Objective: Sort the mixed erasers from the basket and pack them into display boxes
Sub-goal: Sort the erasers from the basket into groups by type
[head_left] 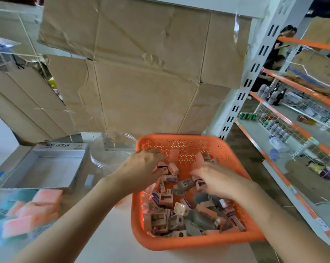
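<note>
An orange perforated basket [181,242] sits on the white table and holds several mixed erasers [171,211], pink-sleeved and grey. Both my hands are inside it. My left hand [141,169] curls its fingers round small pink erasers [163,167] near the basket's back left. My right hand [215,179] pinches a pink-sleeved eraser [200,184] near the middle. An empty silver display box [46,164] with Korean lettering lies open at the left. Pink erasers [44,202] sit in a blurred box at the near left.
A clear round plastic dish [111,150] stands between the silver box and the basket. Taped cardboard sheets [141,63] rise behind the table. A white and orange shelving rack [293,130] with bottles and cans stands at the right. People stand far behind it.
</note>
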### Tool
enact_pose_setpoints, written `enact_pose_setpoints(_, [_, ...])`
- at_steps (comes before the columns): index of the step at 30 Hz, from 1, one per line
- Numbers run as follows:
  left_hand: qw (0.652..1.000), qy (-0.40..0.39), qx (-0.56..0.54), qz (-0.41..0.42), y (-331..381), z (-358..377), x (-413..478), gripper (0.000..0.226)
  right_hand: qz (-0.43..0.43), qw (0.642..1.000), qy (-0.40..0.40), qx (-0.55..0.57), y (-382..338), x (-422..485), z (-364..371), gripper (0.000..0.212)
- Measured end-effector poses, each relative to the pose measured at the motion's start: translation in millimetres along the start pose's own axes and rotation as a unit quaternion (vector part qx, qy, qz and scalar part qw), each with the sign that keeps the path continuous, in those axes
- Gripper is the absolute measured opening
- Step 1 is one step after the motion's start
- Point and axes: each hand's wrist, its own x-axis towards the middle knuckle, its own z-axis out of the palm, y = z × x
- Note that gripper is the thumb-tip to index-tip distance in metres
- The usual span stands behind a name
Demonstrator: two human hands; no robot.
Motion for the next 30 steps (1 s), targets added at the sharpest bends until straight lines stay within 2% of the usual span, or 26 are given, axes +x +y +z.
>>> enact_pose_setpoints(5, [1.000,-0.015,-0.011,0.008,-7.6,1.8,0.4,0.027,0.003,0.994,-0.005,-0.109,-6.9,11.1,2.3,0.040])
enact_pose_setpoints(9, [0.999,-0.025,-0.007,0.026,-8.9,0.3,1.3,0.028,-0.010,0.993,0.006,-0.121,-7.3,9.7,1.5,0.032])
enact_pose_setpoints(16, [0.998,-0.042,0.013,0.037,-7.4,0.7,5.0,0.028,-0.005,0.990,0.004,-0.139,-8.6,1.1,-11.7,0.058])
enact_pose_setpoints(18, [0.998,-0.048,0.017,0.035,-6.3,1.3,6.6,0.028,-0.007,0.994,0.001,-0.106,-9.1,-2.8,-14.2,0.058])
enact_pose_setpoints(23, [0.996,-0.073,0.026,0.041,-2.1,1.8,11.4,0.028,-0.021,0.998,0.032,0.049,-6.4,-12.3,-17.3,0.033])
enact_pose_setpoints(26, [0.993,-0.107,0.019,0.053,-0.1,2.1,15.4,0.029,0.000,0.986,0.070,0.154,0.1,-20.7,-15.9,0.019])
enact_pose_setpoints(30, [0.978,-0.181,-0.019,0.098,8.8,0.2,19.9,0.029,0.033,0.955,0.146,0.254,7.1,-32.6,-5.1,0.018])
